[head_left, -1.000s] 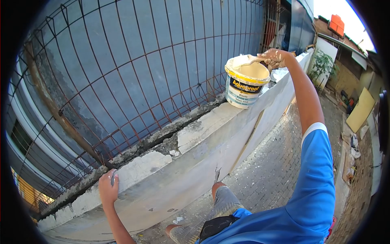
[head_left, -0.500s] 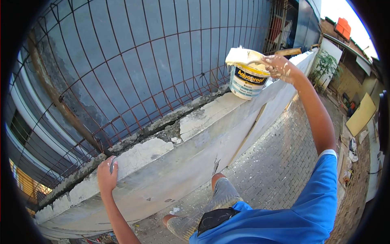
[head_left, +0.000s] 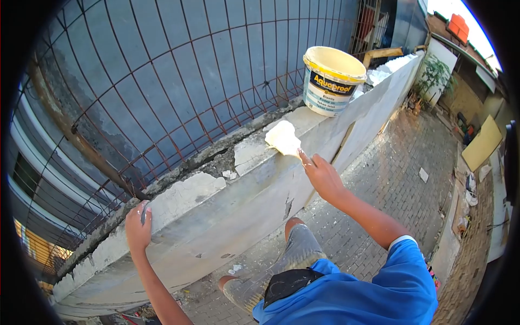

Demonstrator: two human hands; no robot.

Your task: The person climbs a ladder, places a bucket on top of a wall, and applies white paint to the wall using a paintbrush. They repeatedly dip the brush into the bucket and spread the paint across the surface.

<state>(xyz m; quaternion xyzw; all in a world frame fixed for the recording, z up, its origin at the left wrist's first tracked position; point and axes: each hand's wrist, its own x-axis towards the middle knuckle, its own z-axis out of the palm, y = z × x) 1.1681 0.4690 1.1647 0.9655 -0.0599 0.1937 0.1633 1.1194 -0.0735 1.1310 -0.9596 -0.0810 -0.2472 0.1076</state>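
My right hand (head_left: 325, 181) is closed on the handle of a paintbrush (head_left: 284, 138). Thick white paint coats the brush head, which is at the top edge of the low wall (head_left: 189, 197); whether it touches the surface I cannot tell. Behind it, an Aquaproof bucket (head_left: 331, 84) with a yellow rim stands upright on the wall top, pale paint coating its inside. My left hand (head_left: 138, 225) rests closed on the wall top at the left. A small grey sliver shows beside its thumb, too little to name.
A rusty wire grid (head_left: 216, 70) rises along the wall's far side, with a rusty pole (head_left: 76, 130) at the left. Cracked, flaking plaster and loose chips lie on the wall top. Paving bricks (head_left: 379, 157) cover the ground. A yellowish board (head_left: 482, 142) leans at the right.
My right hand has brought the loaded brush from the bucket's rim down and left to the wall's top edge. My left hand stays on the wall. The bucket still stands in place.
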